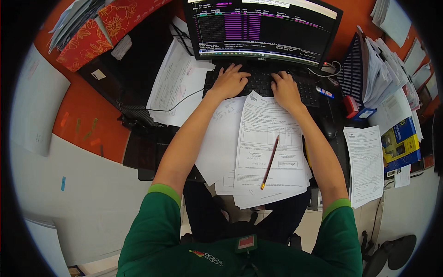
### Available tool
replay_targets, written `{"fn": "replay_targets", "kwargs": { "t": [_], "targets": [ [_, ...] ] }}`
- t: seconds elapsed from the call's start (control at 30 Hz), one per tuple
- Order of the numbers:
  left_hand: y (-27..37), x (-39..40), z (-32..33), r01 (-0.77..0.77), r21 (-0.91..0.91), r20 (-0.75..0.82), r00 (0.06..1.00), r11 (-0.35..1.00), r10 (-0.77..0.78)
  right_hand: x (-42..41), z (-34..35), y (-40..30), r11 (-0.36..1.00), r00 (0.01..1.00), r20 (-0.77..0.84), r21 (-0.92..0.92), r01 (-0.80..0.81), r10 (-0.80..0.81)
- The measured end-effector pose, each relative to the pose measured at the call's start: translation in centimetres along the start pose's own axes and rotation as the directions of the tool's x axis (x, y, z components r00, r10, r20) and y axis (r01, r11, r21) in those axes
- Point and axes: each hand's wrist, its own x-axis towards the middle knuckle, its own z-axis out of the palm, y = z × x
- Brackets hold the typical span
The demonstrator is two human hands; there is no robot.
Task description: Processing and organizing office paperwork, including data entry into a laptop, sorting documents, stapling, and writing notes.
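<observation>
My left hand point(229, 81) rests with spread fingers on the left part of a black keyboard point(259, 81), holding nothing. On the keyboard's right half lies my right hand point(286, 90), its fingers slightly curled and apart over the keys. Above the keyboard stands a Dell monitor point(263, 31) with a dark text screen. Printed sheets point(256, 138) with handwriting lie between my forearms, their top edge against the keyboard. A dark pencil point(270, 162) with a yellow end rests across the uppermost sheet.
A black mouse point(327, 127) lies right of my right forearm. Beyond it are a red stamp-like object point(350, 106), a blue file rack point(350, 65) full of papers and a printed form point(365, 162). More papers point(176, 83) and a thin cable lie at left, below a red floral box point(93, 38).
</observation>
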Motion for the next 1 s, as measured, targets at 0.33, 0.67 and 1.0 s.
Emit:
{"fn": "replay_targets", "kwargs": {
  "t": [0.33, 0.67, 1.0],
  "targets": [
    [-1.5, -8.1, -1.0, 0.01, -0.318, -0.268, 0.958, 0.948, -0.1, -4.6, -1.9, 0.3, 0.999, 0.997, 0.067, -0.016, 0.034, -0.033],
    [-3.3, -9.8, 1.1, 0.01, -0.22, -0.329, 0.941, 0.975, -0.084, -6.9, -4.1, 0.1, 0.974, 0.99, 0.133, 0.224, 0.012, -0.042],
    [-3.4, -10.2, 0.8, -0.026, -0.248, -0.357, 0.932, 0.969, -0.066, -6.8, -1.5, 2.0, 0.986, 0.99, 0.048, 0.104, 0.13, -0.135]
  ]
}}
